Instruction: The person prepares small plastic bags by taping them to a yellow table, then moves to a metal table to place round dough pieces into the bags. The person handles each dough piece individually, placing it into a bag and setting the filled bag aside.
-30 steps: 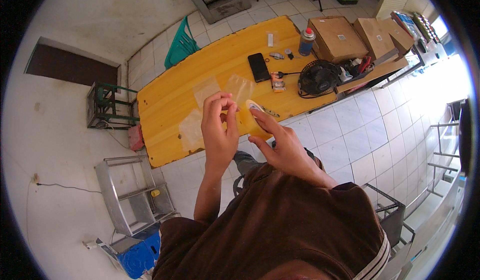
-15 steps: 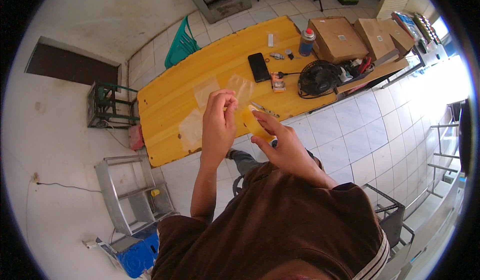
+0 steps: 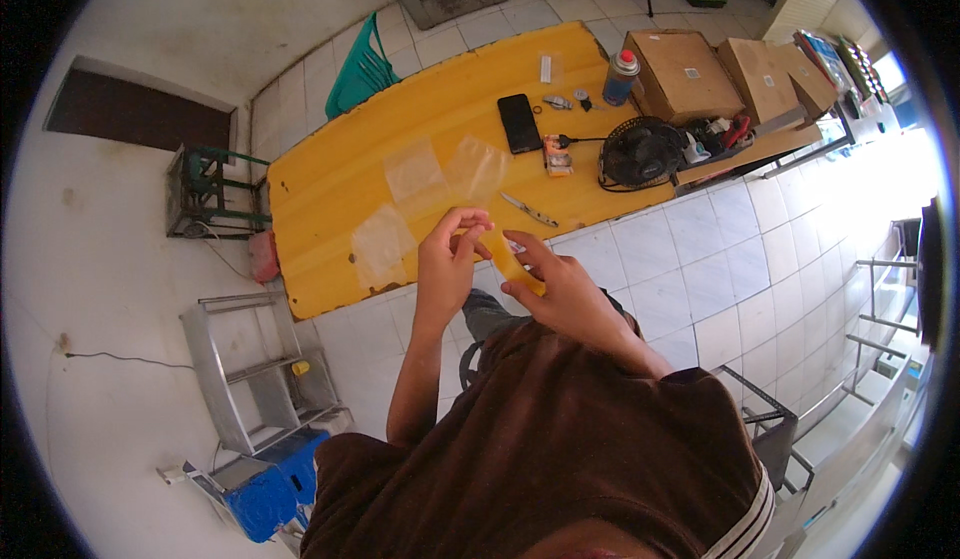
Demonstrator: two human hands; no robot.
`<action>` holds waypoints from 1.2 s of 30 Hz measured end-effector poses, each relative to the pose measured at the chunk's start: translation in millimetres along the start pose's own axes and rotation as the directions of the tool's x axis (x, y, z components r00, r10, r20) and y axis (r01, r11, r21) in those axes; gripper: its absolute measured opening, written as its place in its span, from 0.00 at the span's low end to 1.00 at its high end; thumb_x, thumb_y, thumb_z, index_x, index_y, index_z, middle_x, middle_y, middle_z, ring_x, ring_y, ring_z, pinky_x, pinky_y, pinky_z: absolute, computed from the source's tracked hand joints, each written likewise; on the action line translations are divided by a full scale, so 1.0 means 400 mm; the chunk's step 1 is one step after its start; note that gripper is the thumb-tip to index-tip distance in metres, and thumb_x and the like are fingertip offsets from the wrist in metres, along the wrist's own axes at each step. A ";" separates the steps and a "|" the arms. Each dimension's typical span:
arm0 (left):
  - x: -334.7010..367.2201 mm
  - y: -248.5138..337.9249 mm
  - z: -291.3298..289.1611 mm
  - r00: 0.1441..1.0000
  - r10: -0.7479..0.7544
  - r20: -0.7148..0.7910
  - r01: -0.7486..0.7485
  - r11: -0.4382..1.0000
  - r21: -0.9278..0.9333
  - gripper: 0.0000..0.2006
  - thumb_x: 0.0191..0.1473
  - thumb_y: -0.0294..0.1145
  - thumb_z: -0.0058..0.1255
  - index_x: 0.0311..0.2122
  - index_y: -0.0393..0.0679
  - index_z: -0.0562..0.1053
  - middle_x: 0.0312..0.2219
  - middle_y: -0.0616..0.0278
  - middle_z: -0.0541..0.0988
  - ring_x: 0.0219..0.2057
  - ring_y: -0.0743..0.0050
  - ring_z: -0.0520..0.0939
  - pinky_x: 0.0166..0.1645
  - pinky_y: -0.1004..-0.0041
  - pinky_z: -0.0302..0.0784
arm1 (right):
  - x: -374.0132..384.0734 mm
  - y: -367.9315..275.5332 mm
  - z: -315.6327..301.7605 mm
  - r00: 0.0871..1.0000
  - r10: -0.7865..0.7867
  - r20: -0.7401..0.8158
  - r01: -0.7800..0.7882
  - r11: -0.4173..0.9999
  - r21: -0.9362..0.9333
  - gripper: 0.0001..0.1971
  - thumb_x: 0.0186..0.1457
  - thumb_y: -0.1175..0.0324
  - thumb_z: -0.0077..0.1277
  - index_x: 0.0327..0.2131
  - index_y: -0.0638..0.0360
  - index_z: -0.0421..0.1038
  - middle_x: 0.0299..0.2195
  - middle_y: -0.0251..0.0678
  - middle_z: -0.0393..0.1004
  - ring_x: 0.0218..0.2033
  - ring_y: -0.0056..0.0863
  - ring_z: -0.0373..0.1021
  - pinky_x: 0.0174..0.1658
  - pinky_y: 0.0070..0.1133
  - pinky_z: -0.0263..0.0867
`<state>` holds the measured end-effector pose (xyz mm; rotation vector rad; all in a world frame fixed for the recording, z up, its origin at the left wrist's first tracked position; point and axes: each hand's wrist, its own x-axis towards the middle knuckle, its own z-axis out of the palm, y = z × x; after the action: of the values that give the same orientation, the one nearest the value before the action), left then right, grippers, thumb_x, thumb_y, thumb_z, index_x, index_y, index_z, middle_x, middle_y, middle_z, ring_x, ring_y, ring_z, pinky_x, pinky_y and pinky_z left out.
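Observation:
Over the table's near edge, my right hand (image 3: 562, 281) grips a roll of yellow tape (image 3: 507, 259), with thumb and fingers along its right side. My left hand (image 3: 450, 257) is closed, its bent fingertips and thumb meeting the roll's upper left edge. Whether a loose end of tape lies between those fingertips is too small to tell. Beyond my hands, on the yellow table (image 3: 330, 199), lie a clear plastic bag (image 3: 384, 246), a second clear bag (image 3: 414, 171) and a third clear bag (image 3: 477, 167). A knife (image 3: 528, 209) rests near the table's front edge.
On the table are a black phone (image 3: 518, 123), a small black fan (image 3: 640, 152), a red-capped spray can (image 3: 621, 77) and cardboard boxes (image 3: 680, 77). A green chair (image 3: 362, 71) stands behind it. A metal ladder (image 3: 262, 371) is at left.
My left hand has come down and right to the roll's edge; before, it was raised apart from it. The roll has turned slightly in my right hand. The view has shifted a little.

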<state>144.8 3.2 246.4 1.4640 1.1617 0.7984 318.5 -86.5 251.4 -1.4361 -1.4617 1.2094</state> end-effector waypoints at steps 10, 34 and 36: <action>0.023 -0.164 0.005 0.968 -0.250 -0.024 0.249 0.968 -0.039 0.07 0.65 0.23 0.48 0.46 0.37 0.75 0.38 0.59 0.83 0.39 0.72 0.86 0.31 0.77 0.79 | 0.052 0.126 0.084 0.995 0.103 0.004 -0.101 0.985 -0.137 0.38 0.56 0.71 0.59 0.67 0.54 0.51 0.42 0.57 0.78 0.40 0.60 0.76 0.44 0.43 0.73; 0.450 -0.701 0.006 0.882 0.389 0.265 -0.464 0.623 0.630 0.19 0.52 0.33 0.65 0.46 0.39 0.71 0.49 0.52 0.74 0.54 0.48 0.74 0.55 0.52 0.71 | 0.087 0.278 0.458 0.669 0.549 -0.502 -0.682 0.721 -0.121 0.45 0.56 0.74 0.59 0.72 0.49 0.45 0.45 0.53 0.80 0.42 0.51 0.79 0.41 0.38 0.76; 0.466 -0.721 0.032 0.897 0.374 0.236 -0.421 0.558 0.715 0.21 0.52 0.35 0.66 0.46 0.39 0.70 0.51 0.53 0.73 0.56 0.46 0.73 0.55 0.51 0.71 | 0.085 0.271 0.464 0.615 0.599 -0.512 -0.723 0.687 -0.065 0.45 0.56 0.74 0.59 0.72 0.48 0.45 0.45 0.54 0.80 0.43 0.52 0.79 0.41 0.39 0.77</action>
<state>143.4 167.9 -55.4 2.5173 1.1871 0.5617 169.7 -83.4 92.7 -2.4138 -0.7637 0.9763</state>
